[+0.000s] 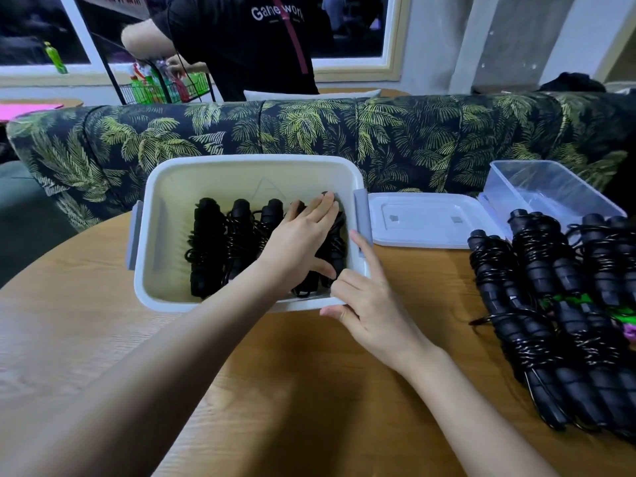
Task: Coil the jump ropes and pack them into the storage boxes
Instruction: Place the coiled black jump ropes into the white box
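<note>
Black shirt (237, 49): "Game worl" | left hand (303, 235) presses ropes (206, 242) | right hand (364, 304) grips box (165, 197)

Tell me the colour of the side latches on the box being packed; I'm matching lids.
Grey latches on a white box, seen in the head view.

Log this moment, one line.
left hand presses black coiled jump ropes; right hand grips white plastic storage box; spare rope bundles on wooden table

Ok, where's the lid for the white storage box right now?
In the head view, the lid lies flat on the wooden table, just right of the white storage box, between it and the clear container.
</note>
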